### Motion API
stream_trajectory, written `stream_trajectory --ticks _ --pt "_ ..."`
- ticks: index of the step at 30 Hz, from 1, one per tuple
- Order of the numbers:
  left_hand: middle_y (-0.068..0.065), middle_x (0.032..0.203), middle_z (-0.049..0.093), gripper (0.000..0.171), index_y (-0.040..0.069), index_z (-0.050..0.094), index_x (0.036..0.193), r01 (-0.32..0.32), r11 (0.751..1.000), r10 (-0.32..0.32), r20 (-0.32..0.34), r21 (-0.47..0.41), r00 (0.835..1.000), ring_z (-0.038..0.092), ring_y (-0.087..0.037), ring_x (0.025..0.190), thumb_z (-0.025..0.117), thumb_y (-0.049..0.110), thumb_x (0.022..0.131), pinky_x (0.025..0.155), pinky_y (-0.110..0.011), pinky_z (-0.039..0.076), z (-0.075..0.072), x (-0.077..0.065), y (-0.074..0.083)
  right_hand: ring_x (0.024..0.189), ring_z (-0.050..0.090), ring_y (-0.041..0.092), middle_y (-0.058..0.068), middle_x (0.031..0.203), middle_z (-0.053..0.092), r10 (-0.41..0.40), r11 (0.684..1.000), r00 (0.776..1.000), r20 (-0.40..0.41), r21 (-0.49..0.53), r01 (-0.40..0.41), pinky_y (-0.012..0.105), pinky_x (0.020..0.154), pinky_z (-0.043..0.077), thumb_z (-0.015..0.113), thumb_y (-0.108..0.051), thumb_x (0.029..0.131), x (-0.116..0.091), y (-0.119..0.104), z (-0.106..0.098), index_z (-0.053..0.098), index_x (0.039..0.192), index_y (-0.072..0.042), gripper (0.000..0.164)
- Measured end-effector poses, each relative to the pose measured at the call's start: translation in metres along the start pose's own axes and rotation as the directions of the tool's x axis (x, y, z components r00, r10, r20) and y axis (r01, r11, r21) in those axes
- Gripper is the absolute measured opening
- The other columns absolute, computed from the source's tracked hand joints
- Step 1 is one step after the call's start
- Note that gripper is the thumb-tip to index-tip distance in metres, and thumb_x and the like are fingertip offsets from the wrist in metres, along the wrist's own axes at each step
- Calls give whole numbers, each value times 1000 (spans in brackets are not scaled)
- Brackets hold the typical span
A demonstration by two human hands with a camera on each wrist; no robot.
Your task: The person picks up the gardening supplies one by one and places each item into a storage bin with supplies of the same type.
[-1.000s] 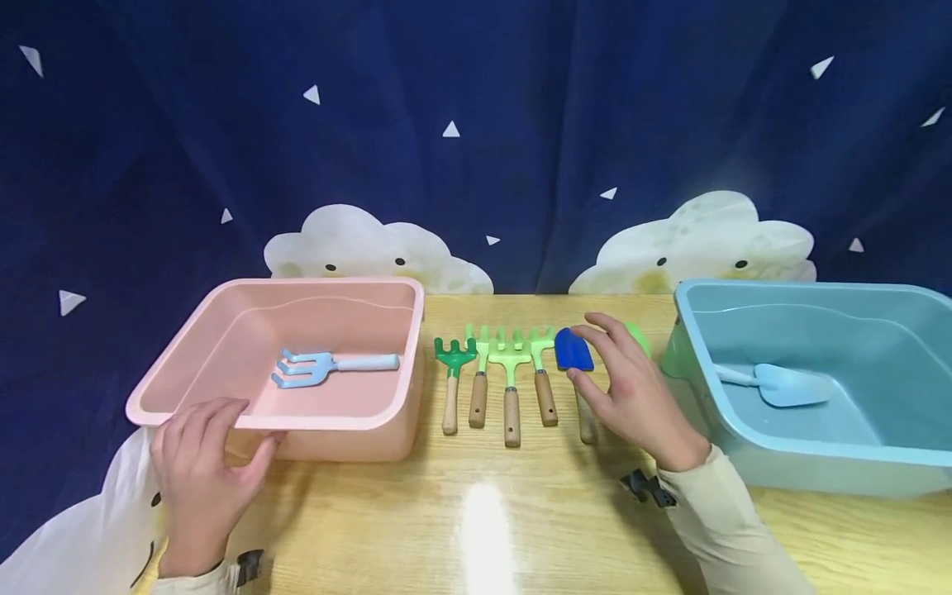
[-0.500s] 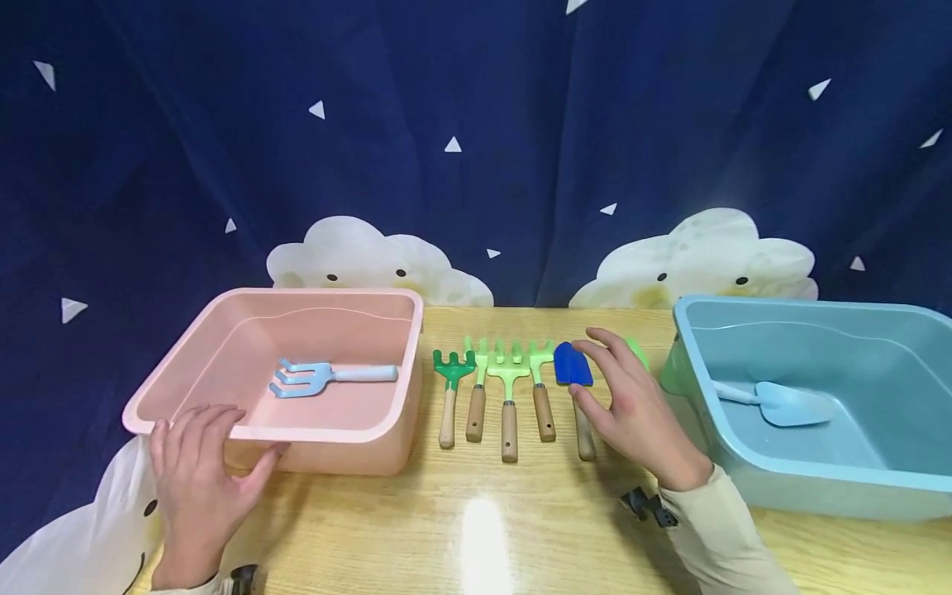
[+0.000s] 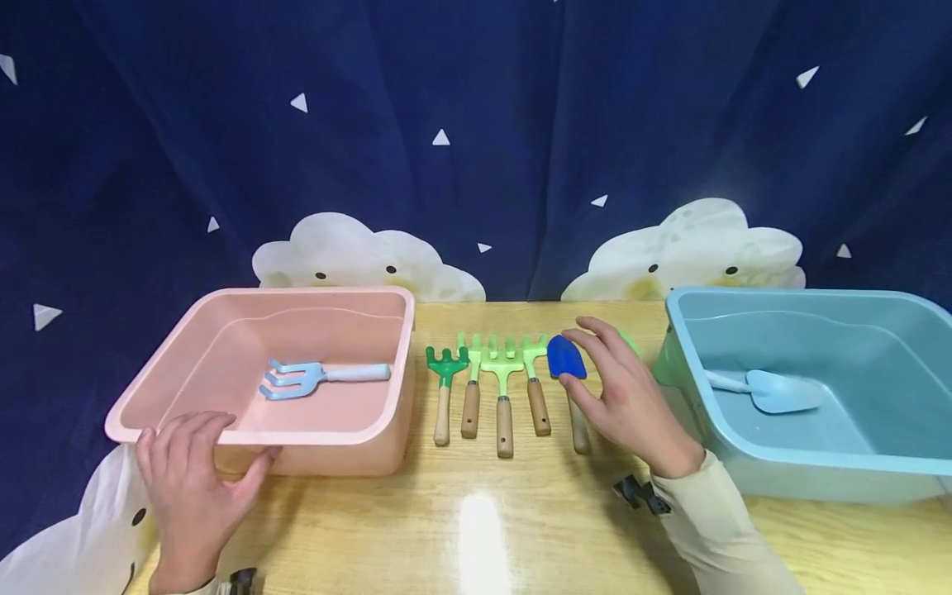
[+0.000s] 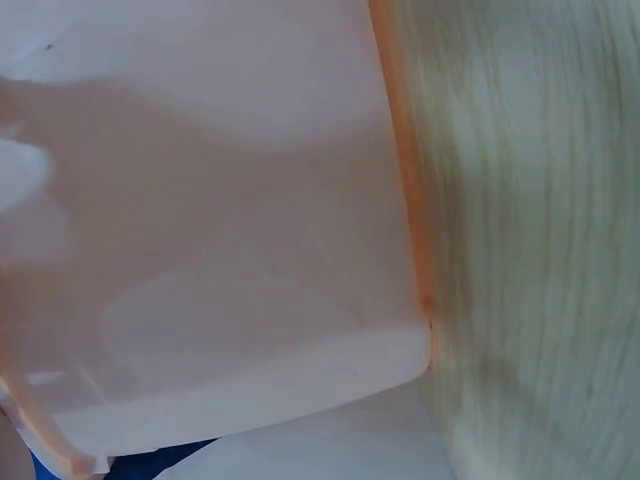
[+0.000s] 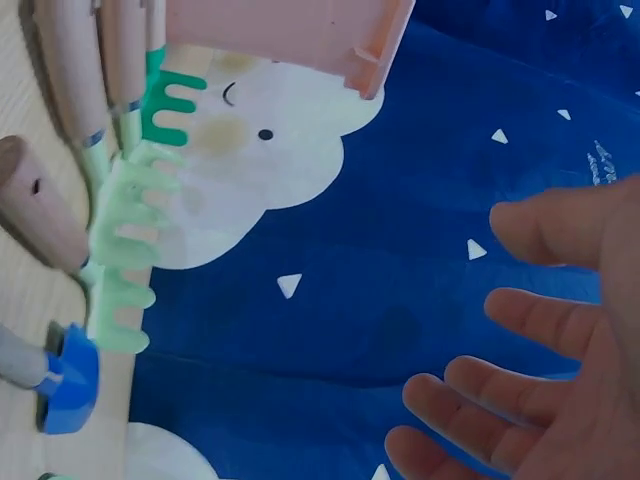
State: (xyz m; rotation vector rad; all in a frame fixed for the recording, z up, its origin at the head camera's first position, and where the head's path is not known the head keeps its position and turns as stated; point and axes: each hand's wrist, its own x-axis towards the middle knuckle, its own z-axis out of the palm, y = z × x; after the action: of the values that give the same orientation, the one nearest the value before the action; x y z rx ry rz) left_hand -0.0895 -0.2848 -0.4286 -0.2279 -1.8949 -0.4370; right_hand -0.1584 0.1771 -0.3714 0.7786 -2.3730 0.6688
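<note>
My left hand (image 3: 189,487) rests at the near rim of a pink tub (image 3: 349,438), fingers over the rim and thumb outside its wall. Inside that tub lies a pale blue hand fork (image 3: 297,380). My right hand (image 3: 632,397) hovers, fingers apart and nothing held, close by a blue toy shovel (image 3: 567,357) with a wooden handle; the right wrist view shows this hand (image 5: 530,380) spread too. Left of the shovel, three light green hand forks (image 3: 504,359) and a dark green one (image 3: 446,365) lie in a row. A bright green tool (image 3: 630,340) is mostly hidden behind my right hand.
On the right stands a blue tub (image 3: 744,454) holding a pale blue trowel (image 3: 781,392). Both tubs sit on a light wooden table (image 3: 416,529). A dark blue curtain (image 3: 476,99) with white clouds hangs along the table's back edge.
The whole head view has shifted slightly. Both hands keep nearly the same pose and place, and the tools and tubs have not moved.
</note>
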Motion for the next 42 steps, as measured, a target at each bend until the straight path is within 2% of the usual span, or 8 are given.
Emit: stream_trajectory --ticks 5,9,15,20,24,28,36,42 --pt "-26 96 62 71 -6 64 97 12 1000 -12 8 -6 1000 51 -45 96 62 64 82 111 -54 23 2 2 -2 128 52 36 22 139 53 -9 999 1000 12 31 9 54 104 41 72 -16 85 16 -8 -8 56 131 -1 51" --pt "-27 97 62 71 -6 63 96 26 1000 -26 23 -8 999 50 -45 98 61 63 82 110 -56 22 1 1 -3 130 51 35 19 139 54 12 998 999 49 56 -15 52 106 40 71 -18 87 22 -15 -12 56 131 -2 50" --pt "-26 97 63 71 -6 64 95 28 999 -28 20 -17 999 51 -45 99 62 64 81 110 -57 22 1 -2 -4 127 55 32 15 136 57 43 995 993 110 84 -52 50 104 45 71 -20 88 23 -17 -8 57 131 -3 48" --pt "-26 98 62 72 -6 63 96 29 999 -28 21 -15 999 50 -45 101 62 64 81 110 -60 20 1 -4 -6 112 65 27 13 131 61 64 976 991 119 202 -87 45 93 53 70 -15 89 25 -16 2 58 128 -2 42" --pt "-24 100 63 74 -5 63 97 40 999 -39 50 -8 998 50 -43 102 61 67 82 111 -61 19 -1 -6 -8 102 68 23 9 126 64 135 944 974 179 277 -182 41 82 57 69 -13 91 23 -17 7 59 128 -6 39" --pt "-24 102 63 75 -5 63 99 50 999 -49 76 -3 996 50 -42 103 61 68 82 112 -63 17 -1 -8 -8 99 69 22 7 123 65 185 921 955 230 298 -250 40 79 57 68 -14 91 24 -17 12 59 129 -9 39" --pt "-25 99 62 70 -5 62 97 46 999 -46 5 -17 999 49 -44 102 63 64 81 110 -63 18 1 -9 -7 99 70 22 9 128 64 211 889 920 331 327 -321 32 76 54 67 -15 92 23 -16 27 59 130 -10 39" --pt "-25 101 61 71 -5 62 97 55 998 -55 1 -34 998 49 -44 103 64 64 81 110 -63 17 4 -10 -7 99 70 22 8 129 64 202 889 906 371 319 -329 28 73 52 67 -18 93 22 -14 35 59 130 -11 39"
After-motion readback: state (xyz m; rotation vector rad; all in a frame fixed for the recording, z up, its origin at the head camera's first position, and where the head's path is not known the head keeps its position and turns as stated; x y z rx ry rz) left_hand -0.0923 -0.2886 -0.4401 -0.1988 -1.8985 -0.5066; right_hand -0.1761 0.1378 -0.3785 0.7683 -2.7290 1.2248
